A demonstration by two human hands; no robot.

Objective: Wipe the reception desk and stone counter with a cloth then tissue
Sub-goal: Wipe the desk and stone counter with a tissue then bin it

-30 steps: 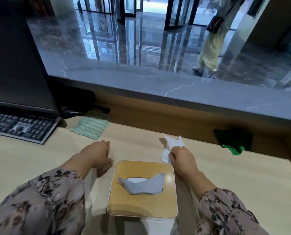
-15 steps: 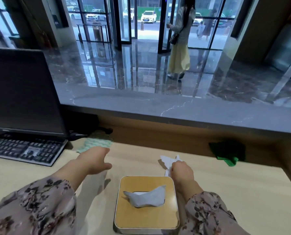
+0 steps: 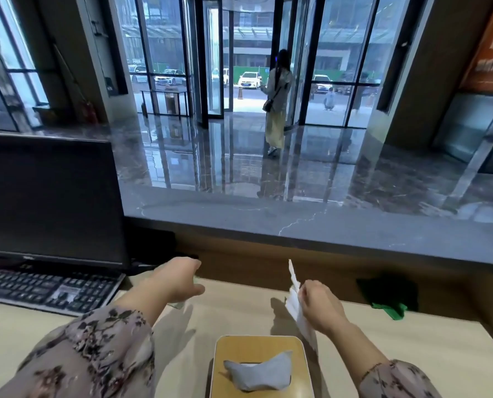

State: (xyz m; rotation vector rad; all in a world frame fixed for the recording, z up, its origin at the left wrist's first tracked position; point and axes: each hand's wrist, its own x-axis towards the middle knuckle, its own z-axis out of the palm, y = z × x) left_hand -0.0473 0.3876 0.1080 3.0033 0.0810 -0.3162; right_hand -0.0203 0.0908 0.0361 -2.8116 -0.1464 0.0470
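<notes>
My right hand [image 3: 320, 308] is shut on a white tissue [image 3: 293, 294] and holds it upright above the pale wooden reception desk [image 3: 440, 343]. Just in front of me stands the tissue box [image 3: 225, 354], with a wooden lid and a tissue [image 3: 258, 374] sticking out of its slot. My left hand [image 3: 179, 280] reaches forward over the pale green striped cloth [image 3: 178, 305]. Only slivers of that cloth show around the hand, so a grip cannot be told. The grey stone counter [image 3: 354, 225] runs across behind the desk, raised above it.
A dark monitor [image 3: 50, 196] and a black keyboard [image 3: 47, 288] fill the desk's left side. A dark green cloth [image 3: 389, 297] lies at the right, against the wooden wall under the counter. Beyond the counter a person [image 3: 277, 101] walks toward the glass doors.
My head has tilted up, showing more of the lobby. My right hand has lifted the tissue off the desk. My left hand has moved forward over the striped cloth.
</notes>
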